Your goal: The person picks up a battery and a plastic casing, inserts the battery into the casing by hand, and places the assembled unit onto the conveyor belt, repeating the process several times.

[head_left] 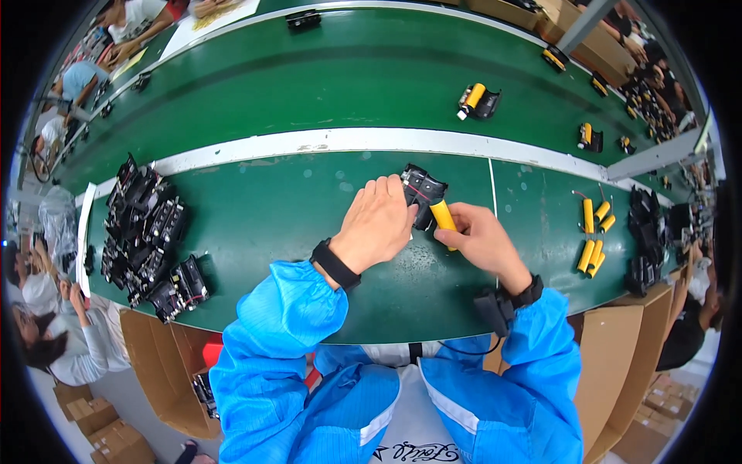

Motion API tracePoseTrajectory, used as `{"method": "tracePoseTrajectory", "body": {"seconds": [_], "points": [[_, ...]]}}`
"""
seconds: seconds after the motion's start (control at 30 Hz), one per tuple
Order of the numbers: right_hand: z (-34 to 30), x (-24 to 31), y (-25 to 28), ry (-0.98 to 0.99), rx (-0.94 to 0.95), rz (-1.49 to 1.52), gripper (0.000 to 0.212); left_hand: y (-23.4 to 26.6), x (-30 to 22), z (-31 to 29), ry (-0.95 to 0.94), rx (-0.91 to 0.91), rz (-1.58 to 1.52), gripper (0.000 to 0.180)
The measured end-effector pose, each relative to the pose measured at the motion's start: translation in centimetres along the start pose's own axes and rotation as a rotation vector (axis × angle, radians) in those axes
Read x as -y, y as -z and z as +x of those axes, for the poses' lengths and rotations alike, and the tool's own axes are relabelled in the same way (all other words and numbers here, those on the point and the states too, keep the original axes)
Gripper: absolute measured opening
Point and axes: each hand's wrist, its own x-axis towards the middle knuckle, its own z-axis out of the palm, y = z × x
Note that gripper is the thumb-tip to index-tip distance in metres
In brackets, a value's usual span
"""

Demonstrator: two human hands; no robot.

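Observation:
In front of me, my left hand (376, 220) grips a black plastic housing (423, 183) from its left side. A thin red wire runs across the inside of that housing. My right hand (487, 238) pinches a yellow cylindrical battery (444, 220) between thumb and fingers. The upper end of the battery meets the lower right part of the housing; whether it sits inside cannot be seen. Part of the housing is hidden behind my left fingers. To the right lie several loose yellow batteries (587, 255) with short wires.
A heap of black housings (143, 232) stands on the green bench (309, 182) at left, and more black housings (645, 232) at far right. Beyond a white rail (309, 145), a green belt (348, 77) carries housings with yellow batteries (478, 96). Open cardboard boxes (610, 371) flank me below. Other people sit on both sides.

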Motion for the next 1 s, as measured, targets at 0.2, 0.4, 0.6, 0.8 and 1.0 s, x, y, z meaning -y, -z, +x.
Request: {"method": "tracePoseTrajectory", "body": {"seconds": [0.2, 0.4, 0.6, 0.8, 1.0], "points": [[1.1, 0.7, 1.5, 0.467, -0.498, -1.038, 0.025, -0.5, -1.9, -0.5, 0.128, 0.026, 0.016, 0.042], [2.4, -1.9, 0.7, 0.499, -0.697, -0.598, 0.035, -1.6, -3.0, -0.3, 0.186, -0.049, 0.074, 0.039], [1.9, -2.1, -0.4, 0.583, -0.667, -0.380, 0.037, -2.1, -3.2, 0.2, 0.226, -0.077, 0.141, 0.036], [1.9, -2.5, 0.3, 0.674, -0.568, -0.519, 0.038, -2.2, -3.3, 0.2, 0.212, -0.086, 0.161, 0.037], [1.5, -1.0, -3.1, 0.720, -0.628, -0.411, 0.035, -2.2, -2.9, 0.0, 0.209, -0.063, 0.143, 0.036]]}}
